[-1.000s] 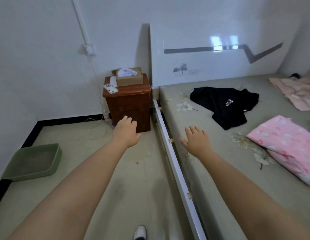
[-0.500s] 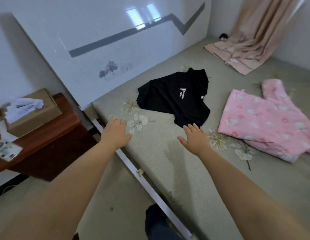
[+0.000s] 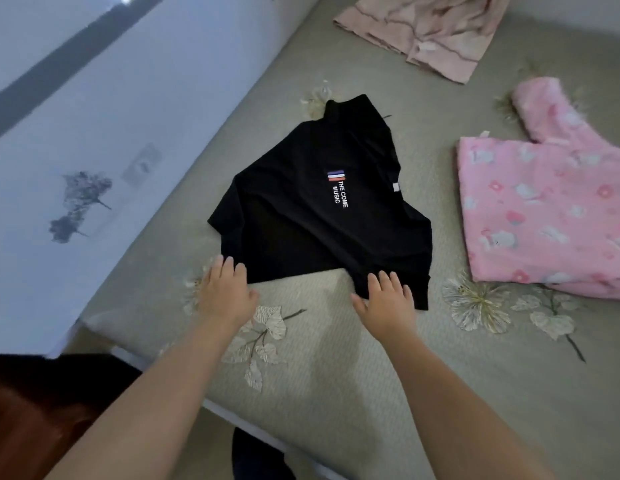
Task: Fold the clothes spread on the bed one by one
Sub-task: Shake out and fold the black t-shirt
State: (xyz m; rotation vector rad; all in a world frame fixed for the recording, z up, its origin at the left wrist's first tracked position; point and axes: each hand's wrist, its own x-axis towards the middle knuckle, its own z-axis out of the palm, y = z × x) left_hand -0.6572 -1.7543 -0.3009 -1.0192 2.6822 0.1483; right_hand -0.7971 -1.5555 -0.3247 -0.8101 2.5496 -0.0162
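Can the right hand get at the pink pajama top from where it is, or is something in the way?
Probably yes: the right hand rests on the black T-shirt, with only bare mattress between it and the pink pajama top.

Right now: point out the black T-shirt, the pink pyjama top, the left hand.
black T-shirt [image 3: 301, 216], head view, on the chest fabric.
pink pyjama top [image 3: 543, 209], head view, mid body.
left hand [image 3: 225, 292], head view, back of hand.

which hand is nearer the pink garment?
Right. The right hand rests on the black shirt's near edge, just left of the pink garment. The left hand is at the shirt's far-left corner, farther off.
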